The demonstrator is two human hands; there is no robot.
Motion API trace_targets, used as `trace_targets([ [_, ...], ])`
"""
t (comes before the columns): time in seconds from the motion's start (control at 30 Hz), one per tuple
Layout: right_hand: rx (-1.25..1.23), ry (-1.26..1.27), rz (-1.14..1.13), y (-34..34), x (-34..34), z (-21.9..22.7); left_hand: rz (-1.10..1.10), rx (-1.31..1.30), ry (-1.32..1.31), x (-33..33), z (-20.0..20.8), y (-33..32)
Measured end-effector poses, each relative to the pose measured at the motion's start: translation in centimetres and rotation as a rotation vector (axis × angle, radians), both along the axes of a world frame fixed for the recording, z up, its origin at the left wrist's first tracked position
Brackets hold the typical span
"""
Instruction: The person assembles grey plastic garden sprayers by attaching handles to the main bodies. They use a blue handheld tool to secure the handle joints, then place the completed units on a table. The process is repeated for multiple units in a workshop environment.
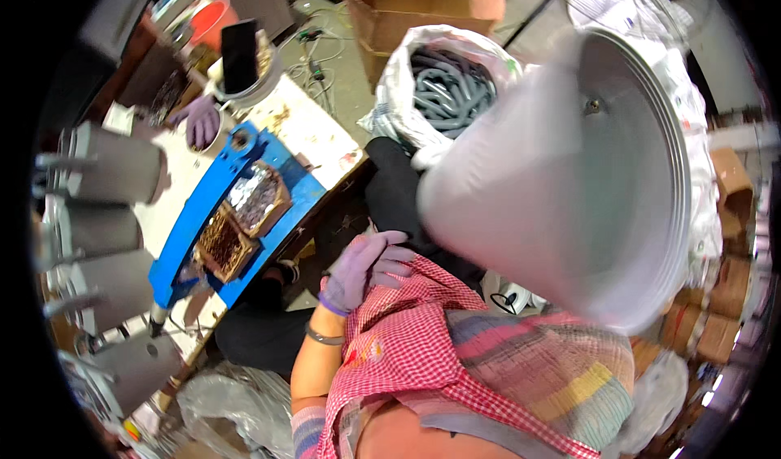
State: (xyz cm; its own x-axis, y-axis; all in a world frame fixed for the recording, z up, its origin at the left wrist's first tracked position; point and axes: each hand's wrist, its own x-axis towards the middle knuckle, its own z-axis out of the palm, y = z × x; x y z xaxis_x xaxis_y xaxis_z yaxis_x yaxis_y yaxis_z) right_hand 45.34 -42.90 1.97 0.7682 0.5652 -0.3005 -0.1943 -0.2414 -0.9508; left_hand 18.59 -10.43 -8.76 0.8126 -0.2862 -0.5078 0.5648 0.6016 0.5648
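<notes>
head view: we look down on a seated worker as a large grey bin [496, 174], partly smeared by blur, tilts at the worker's right side, its ribbed mouth turned toward the right of the frame. inside its wall we see a small metal fitting [593, 107]. the left hand [366, 268], in a purple glove, lies relaxed on the red-checked apron [407, 337], fingers loosely extended and gripping nothing that we can see; a bracelet [325, 339] circles the wrist. the right hand is hidden from us, and we cannot tell whether it grasps the bin. just beyond the bin, a white sack [392, 93] holds grey curved tubes [451, 93], with a cardboard box [370, 40] behind it. to the left, a blue metal tool [193, 215] stands on a pale worktable [317, 138], two small boxes of silvery and brass-coloured parts [220, 239] set on its base. more grey bins [122, 162] line the table's far-left side, and a black phone [239, 56] leans near an orange-red bucket [213, 21].
</notes>
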Motion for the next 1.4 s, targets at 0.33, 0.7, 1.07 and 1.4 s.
trace_targets([
  [0.33, -0.021, -0.18, -0.008, -1.3, -9.9, -18.3, 0.568, 1.218, -0.489, -2.6, -0.8, -3.2],
  [0.7, -1.428, 0.295, -0.717, -29.1, -30.4, -40.2, 0.793, 0.752, -0.105, -14.0, -8.3, 7.1],
  [1.07, -0.201, 0.089, -0.946, -23.2, -18.0, -17.2, 0.863, 0.933, -0.231, -16.1, -4.9, 8.0],
  [1.4, 0.421, -1.037, 0.136, 10.6, -15.8, -5.3, 1.067, 0.79, -0.333, -22.2, -2.0, 8.4],
])
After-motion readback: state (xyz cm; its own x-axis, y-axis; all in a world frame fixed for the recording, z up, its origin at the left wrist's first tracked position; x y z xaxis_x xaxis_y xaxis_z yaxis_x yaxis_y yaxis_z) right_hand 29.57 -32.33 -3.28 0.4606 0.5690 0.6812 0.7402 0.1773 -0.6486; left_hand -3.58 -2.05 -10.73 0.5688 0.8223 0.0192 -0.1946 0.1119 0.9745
